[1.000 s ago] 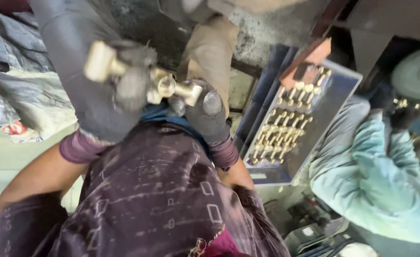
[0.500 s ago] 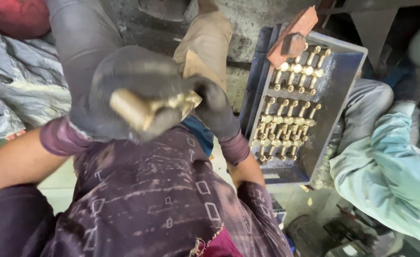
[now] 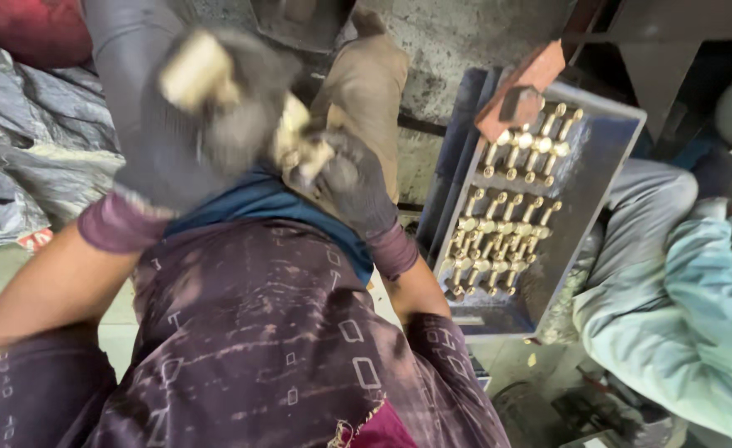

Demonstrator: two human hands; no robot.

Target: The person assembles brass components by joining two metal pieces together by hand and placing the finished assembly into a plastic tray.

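Both my hands wear dark grey gloves and are raised close to the camera over my lap. My left hand point(image 3: 187, 133) grips one end of a brass fitting point(image 3: 200, 70), whose pale yellow end sticks up at the top. My right hand point(image 3: 345, 178) holds the other end of the same brass fitting where it shows between the gloves. The picture is blurred around the hands. A dark patterned cloth point(image 3: 258, 332) covers my legs below.
A blue-grey plastic tray point(image 3: 581, 207) at the right holds rows of several brass fittings point(image 3: 507, 224). A rusty red metal piece point(image 3: 519, 95) lies on its top edge. A person in light green clothes point(image 3: 681, 315) sits at far right. Grey sacking point(image 3: 26, 141) lies left.
My hands have turned the brass fitting, so its pale end now points up and left. The view has shifted slightly, and the hands sit a little higher in the picture.
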